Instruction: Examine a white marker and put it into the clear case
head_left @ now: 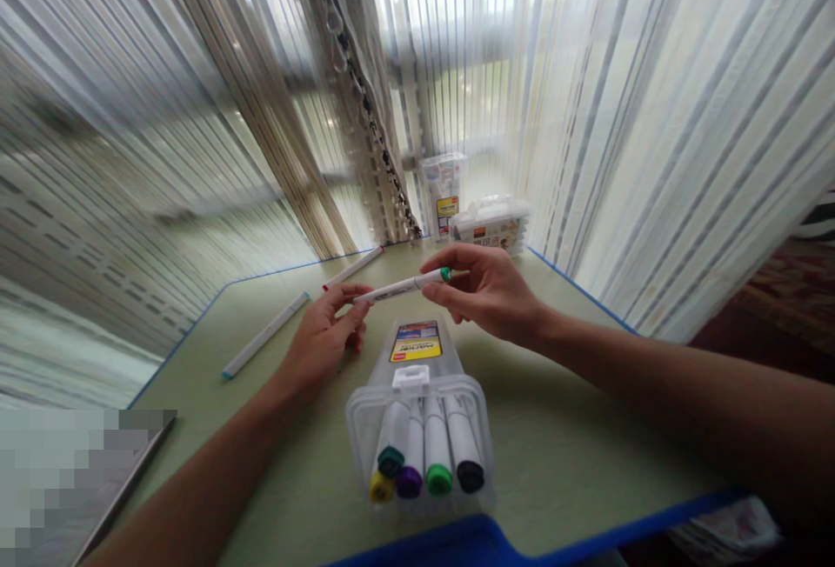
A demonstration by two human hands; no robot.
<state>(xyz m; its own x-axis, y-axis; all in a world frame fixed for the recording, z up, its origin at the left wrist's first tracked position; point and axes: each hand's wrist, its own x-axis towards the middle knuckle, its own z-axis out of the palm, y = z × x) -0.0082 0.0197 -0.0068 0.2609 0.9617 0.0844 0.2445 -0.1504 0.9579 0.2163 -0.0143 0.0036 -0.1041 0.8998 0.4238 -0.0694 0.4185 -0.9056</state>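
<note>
A white marker with a green cap [403,287] is held level above the green table [554,428] between both hands. My left hand [324,335] pinches its left end. My right hand [488,291] grips the end with the green cap, fingers closed round it. Just below them lies a clear plastic marker case [417,410] with an orange label, open toward me, holding several white markers with teal, yellow, purple, green and black caps.
Two loose white markers lie on the table: a blue-tipped one [264,335] at left, a red-tipped one [354,267] further back. Two more clear marker boxes, one upright [444,193] and one flat [490,223], stand at the far edge against striped curtains.
</note>
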